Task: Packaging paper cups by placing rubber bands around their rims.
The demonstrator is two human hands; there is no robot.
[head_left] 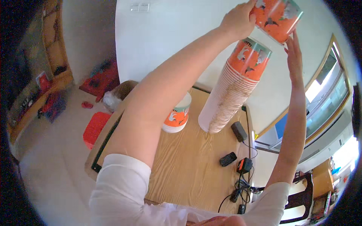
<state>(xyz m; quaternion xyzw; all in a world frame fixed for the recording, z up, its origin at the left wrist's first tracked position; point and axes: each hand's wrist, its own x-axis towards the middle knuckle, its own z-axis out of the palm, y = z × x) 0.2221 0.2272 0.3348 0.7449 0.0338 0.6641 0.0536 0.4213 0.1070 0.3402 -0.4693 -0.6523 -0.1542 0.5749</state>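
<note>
A tall, leaning-looking stack of nested paper buckets stands on the wooden table. Its topmost bucket shows an orange and green pattern with animal figures, and white rims line the side below. Above the stack, a matching orange paper bucket is held up between both hands, cut off by the top edge of the picture. My left hand grips its left side. My right hand closes on it from the lower right, fingers along its edge. Another such bucket stands on the table, partly behind my left forearm.
Along the table's right side lie a black power adapter, a small black device, a black and orange block and tangled black cables. A red bin stands left of the table. A dark chair is at the lower right.
</note>
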